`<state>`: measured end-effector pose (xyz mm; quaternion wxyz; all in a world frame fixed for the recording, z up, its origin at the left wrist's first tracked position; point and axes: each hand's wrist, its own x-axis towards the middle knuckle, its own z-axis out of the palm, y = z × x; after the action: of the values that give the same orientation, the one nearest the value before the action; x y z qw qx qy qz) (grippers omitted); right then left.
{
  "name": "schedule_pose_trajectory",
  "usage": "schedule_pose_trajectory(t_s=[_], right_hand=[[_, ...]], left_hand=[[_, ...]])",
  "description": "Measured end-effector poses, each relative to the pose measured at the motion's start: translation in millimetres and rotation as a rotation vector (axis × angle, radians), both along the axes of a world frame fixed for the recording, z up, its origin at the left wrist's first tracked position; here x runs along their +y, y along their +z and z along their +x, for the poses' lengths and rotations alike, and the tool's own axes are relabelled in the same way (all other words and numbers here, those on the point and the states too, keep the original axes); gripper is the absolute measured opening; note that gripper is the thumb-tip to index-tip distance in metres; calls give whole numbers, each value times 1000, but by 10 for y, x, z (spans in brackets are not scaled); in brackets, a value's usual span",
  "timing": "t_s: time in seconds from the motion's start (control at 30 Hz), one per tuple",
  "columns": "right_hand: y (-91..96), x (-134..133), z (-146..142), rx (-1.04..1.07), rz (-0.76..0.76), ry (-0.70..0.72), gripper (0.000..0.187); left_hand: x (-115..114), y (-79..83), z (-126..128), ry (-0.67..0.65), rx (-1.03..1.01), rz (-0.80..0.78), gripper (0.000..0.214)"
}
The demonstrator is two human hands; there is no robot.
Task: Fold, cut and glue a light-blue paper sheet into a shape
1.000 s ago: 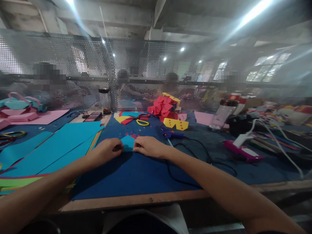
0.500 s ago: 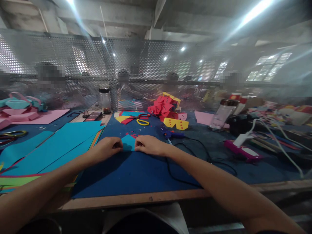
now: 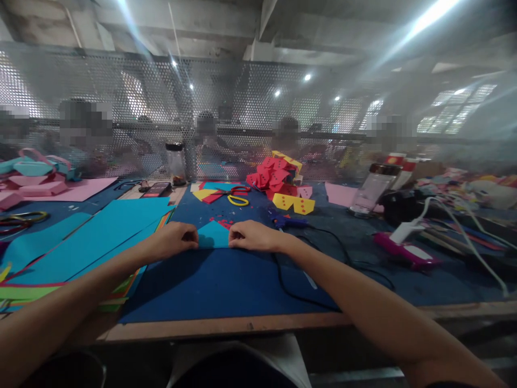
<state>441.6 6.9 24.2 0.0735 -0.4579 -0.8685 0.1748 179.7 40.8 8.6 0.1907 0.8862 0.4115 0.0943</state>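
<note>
A small piece of blue paper [image 3: 213,236], peaked at the top and straight along its near edge, lies on the dark blue table mat [image 3: 210,285]. Its left end is pinched in the curled fingers of my left hand [image 3: 177,238]. At the right end, my right hand [image 3: 252,236] grips it with closed fingers; the fingertips of both hands are partly hidden. Just beyond the paper are small red scraps [image 3: 224,222] and yellow-and-red-handled scissors [image 3: 238,198]. A blue glue gun [image 3: 288,220] lies beyond my right hand.
Large blue sheets [image 3: 109,231] are stacked at left. Red folded pieces [image 3: 272,175] and a yellow dotted piece [image 3: 294,203] lie at the back. Clear bottles [image 3: 374,188] [image 3: 175,164], a purple power strip [image 3: 406,250] and black cord [image 3: 283,283] are around. A perforated screen [image 3: 234,102] stands behind.
My hands have moved slightly apart along the blue paper, so more of it shows between them. Both still grip its ends.
</note>
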Motion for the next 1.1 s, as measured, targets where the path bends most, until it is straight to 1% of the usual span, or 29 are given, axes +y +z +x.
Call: schedule_pose_trajectory(t_s=[0.2, 0.47, 0.67, 0.77, 0.9, 1.1], right_hand=[[60, -13, 48, 11, -48, 0, 11], [84, 35, 140, 14, -88, 36, 14], [121, 41, 177, 18, -141, 36, 16], [121, 61, 197, 12, -143, 40, 16], [109, 106, 270, 2, -174, 32, 19], [101, 165, 349, 12, -239, 29, 24]], left_hand=[[-23, 78, -21, 18, 40, 0, 22], [-4, 121, -61, 2, 75, -24, 20], [-7, 197, -142, 18, 106, -81, 19], [-17, 231, -164, 20, 118, -83, 19], [13, 240, -201, 8, 137, -83, 19], [124, 217, -313, -22, 159, -128, 20]])
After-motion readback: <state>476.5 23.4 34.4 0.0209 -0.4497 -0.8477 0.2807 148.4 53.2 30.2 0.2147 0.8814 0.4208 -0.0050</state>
